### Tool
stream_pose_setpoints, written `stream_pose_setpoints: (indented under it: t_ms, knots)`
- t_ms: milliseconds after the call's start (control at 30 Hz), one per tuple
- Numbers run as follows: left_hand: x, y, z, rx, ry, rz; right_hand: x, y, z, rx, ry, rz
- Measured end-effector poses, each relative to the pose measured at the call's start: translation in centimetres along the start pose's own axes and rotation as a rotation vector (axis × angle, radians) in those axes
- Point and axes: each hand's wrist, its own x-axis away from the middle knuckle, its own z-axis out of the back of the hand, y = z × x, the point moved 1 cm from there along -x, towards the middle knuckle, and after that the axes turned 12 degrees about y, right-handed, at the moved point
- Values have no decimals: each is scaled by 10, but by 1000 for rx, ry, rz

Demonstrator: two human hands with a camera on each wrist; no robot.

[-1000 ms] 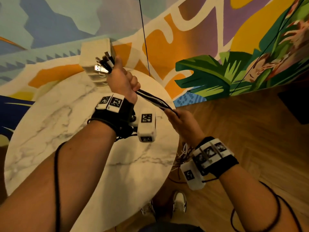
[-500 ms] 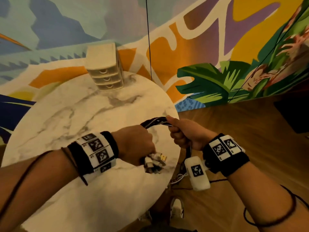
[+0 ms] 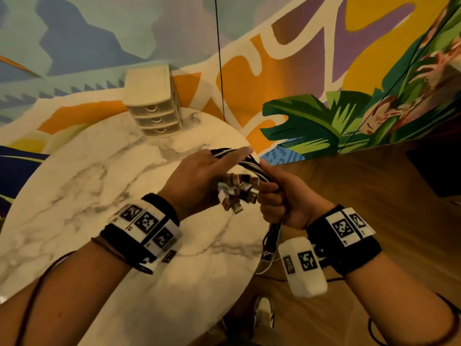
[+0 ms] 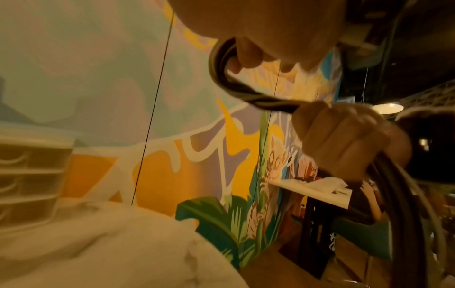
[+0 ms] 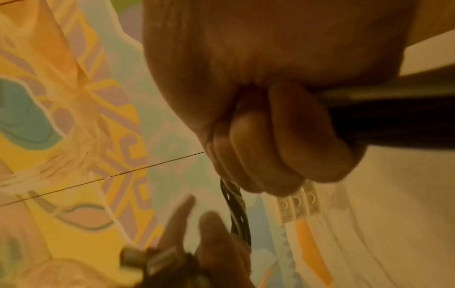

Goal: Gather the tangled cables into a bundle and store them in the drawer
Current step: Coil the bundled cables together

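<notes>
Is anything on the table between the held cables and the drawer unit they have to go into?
Nothing visible: bare marble table lies between the cables, gripped by the right hand, and the drawer unit. All three drawers look closed.

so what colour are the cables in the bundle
Black and white strands mixed in the cables, clearest in the head view.

A café or lounge-like public interior, judged from its decoration and furniture.

A large painted mural (image 3: pixel 311 78) of bright abstract shapes, green leaves and animal figures is spread across the walls. A round marble-topped table (image 3: pixel 94 171) is set beside it on a wooden herringbone floor (image 3: pixel 374 196). In the left wrist view, a second table (image 4: pixel 317 190) and a round ceiling lamp (image 4: pixel 387 108) are seen under a dark ceiling further back.
</notes>
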Motion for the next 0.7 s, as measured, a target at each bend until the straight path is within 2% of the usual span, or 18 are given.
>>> stream_pose_setpoints:
  t_ms: [100,167,233,300,400,467,533,600,633,700]
  knots:
    - [-13,-7,0,-213,-250,11,-2,3,-7,107,-8,-90]
    - [-16,-10,-3,-226,-324,79,-3,6,-13,207,-13,-131]
    - [-12,-12,-7,-295,-395,100,-5,9,-15,277,54,-105]
    - [-7,-17,-9,-410,-417,142,-6,11,-10,398,225,64]
    - [-3,-26,-10,-477,-365,308,-2,13,-2,761,501,452]
    - [-3,-26,-15,-448,-316,364,-3,22,-1,1078,627,568]
    - [-5,-19,-21,-427,-278,362,-8,30,-2,1199,754,597]
    - [-3,-13,-27,-423,-209,370,-13,30,-2,1081,783,527]
    - [0,-10,-28,-408,-143,362,-15,27,-1,882,755,433]
    - [10,-5,-26,-238,78,288,-15,21,0,397,588,221]
